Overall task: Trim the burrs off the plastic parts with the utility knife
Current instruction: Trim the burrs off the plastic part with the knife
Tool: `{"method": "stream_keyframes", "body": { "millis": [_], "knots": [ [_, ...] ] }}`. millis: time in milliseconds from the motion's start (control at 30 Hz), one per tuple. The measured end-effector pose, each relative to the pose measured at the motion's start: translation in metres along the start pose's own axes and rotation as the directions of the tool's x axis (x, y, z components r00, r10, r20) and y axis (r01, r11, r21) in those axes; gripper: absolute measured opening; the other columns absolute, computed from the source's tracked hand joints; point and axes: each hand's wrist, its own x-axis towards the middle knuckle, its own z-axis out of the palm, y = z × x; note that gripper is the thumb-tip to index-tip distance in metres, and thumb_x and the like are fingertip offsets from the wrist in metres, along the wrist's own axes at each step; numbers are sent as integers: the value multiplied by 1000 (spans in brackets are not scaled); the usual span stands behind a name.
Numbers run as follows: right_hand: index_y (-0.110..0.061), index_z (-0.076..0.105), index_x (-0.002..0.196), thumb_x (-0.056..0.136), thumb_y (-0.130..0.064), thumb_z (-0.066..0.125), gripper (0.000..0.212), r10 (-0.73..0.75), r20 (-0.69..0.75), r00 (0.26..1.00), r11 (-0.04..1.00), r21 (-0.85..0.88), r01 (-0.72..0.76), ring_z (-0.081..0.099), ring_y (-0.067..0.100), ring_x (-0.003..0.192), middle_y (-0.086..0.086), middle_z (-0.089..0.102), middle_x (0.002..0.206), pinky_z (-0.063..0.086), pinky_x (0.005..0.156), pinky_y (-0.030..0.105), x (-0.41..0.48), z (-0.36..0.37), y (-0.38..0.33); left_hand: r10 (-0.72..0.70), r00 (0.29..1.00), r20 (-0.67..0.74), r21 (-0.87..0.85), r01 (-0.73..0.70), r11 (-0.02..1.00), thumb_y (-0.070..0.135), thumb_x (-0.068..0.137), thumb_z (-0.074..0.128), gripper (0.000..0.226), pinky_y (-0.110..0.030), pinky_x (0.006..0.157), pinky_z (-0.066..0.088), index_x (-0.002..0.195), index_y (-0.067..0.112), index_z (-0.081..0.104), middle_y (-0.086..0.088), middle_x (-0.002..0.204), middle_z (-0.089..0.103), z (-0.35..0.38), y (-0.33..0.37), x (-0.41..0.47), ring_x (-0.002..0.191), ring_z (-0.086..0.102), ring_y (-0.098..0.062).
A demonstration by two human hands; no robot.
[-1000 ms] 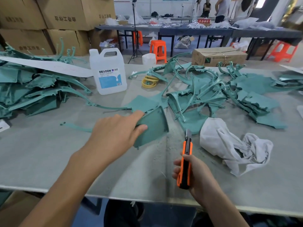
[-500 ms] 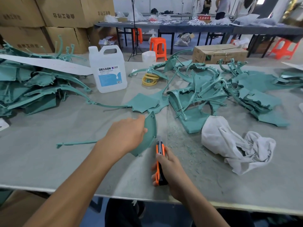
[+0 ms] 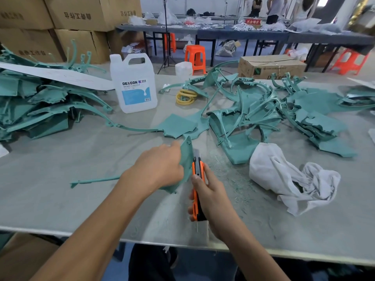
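My left hand (image 3: 157, 167) grips a teal plastic part (image 3: 186, 157), holding it on edge on the grey table (image 3: 60, 199). A thin teal stem of the part (image 3: 95, 181) runs out to the left along the table. My right hand (image 3: 211, 195) grips an orange and black utility knife (image 3: 197, 179), and its blade lies against the right edge of the part. Teal shavings lie scattered on the table just right of the knife.
A heap of teal parts (image 3: 40, 106) lies at the left and a tangled pile of teal parts (image 3: 263, 114) at the right. A white jug (image 3: 133, 84), yellow rings (image 3: 185, 96) and a white cloth (image 3: 288, 177) sit on the table. Boxes, stools and people are behind.
My left hand turned the part up on edge. My right hand brought the knife left and forward until the blade reached the part's right edge.
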Motion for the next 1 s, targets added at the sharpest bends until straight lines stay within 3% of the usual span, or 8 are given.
{"method": "stream_keyframes", "body": {
  "millis": [133, 233, 367, 500, 600, 767, 900, 1000],
  "knots": [
    [-58, 44, 139, 104, -35, 48, 42, -163, 68, 984, 986, -30, 165, 57, 21, 49, 0, 58, 68, 49, 46, 30, -4, 0, -24, -38, 998, 40, 12, 37, 999, 26, 89, 52, 28, -35, 53, 30, 104, 18, 31, 1, 76, 36, -4, 3, -3, 72, 43, -24],
    [-61, 48, 130, 101, -38, 49, 38, -180, -33, 983, 984, -22, 179, 58, 22, 50, 4, 59, 72, 50, 48, 34, 0, -2, -21, -37, 998, 49, 17, 36, 999, 20, 87, 50, 27, -36, 54, 30, 103, 16, 28, -1, 75, 36, -4, 4, -4, 76, 45, -28],
    [-63, 48, 96, 107, -30, 44, 35, 10, -117, 993, 980, -195, -33, 60, 27, 56, 13, 60, 82, 54, 52, 39, 10, -10, 12, -20, 996, 83, 1, 20, 1000, 15, 87, 45, 23, -35, 50, 24, 99, 15, 25, 0, 75, 35, -5, 2, -4, 67, 40, -23],
    [-34, 45, 104, 105, -30, 39, 7, 118, -104, 988, 959, -245, -141, 59, 26, 55, 14, 56, 81, 56, 57, 53, 18, -9, 39, -41, 994, 103, -22, 43, 999, 15, 87, 45, 23, -34, 51, 24, 101, 13, 26, 0, 76, 33, -7, 5, -3, 77, 44, -28],
    [-22, 42, 104, 105, -32, 37, 11, 129, -92, 987, 942, -299, -151, 59, 18, 47, 7, 56, 66, 57, 53, 46, 22, -3, 46, -67, 990, 121, -46, 73, 996, 16, 87, 46, 27, -34, 51, 25, 107, 13, 29, -1, 77, 34, -9, 9, -3, 77, 45, -28],
    [-31, 49, 108, 106, -30, 39, 10, 8, -143, 990, 943, -329, -55, 58, 9, 50, 2, 56, 72, 54, 52, 33, 18, 6, 43, -93, 984, 149, -91, 107, 990, 24, 89, 47, 27, -34, 56, 30, 105, 14, 27, -1, 80, 39, -9, 22, -4, 74, 46, -24],
    [-60, 49, 111, 106, -33, 39, 28, -88, -41, 995, 982, -170, 80, 56, 22, 55, 9, 55, 77, 53, 49, 44, 12, 9, 16, -119, 973, 199, -111, 143, 984, 29, 92, 49, 32, -39, 71, 35, 115, 11, 33, -16, 106, 51, -12, 25, -5, 89, 45, -31],
    [-55, 27, 148, 107, -38, 40, 46, -234, -15, 972, 935, -276, 221, 60, 24, 55, 8, 58, 82, 53, 46, 40, 15, 1, -2, -104, 963, 248, -98, 132, 986, 27, 97, 42, 30, -38, 61, 35, 119, 7, 35, -16, 94, 51, -16, 23, -5, 80, 48, -29]
  ]
}}
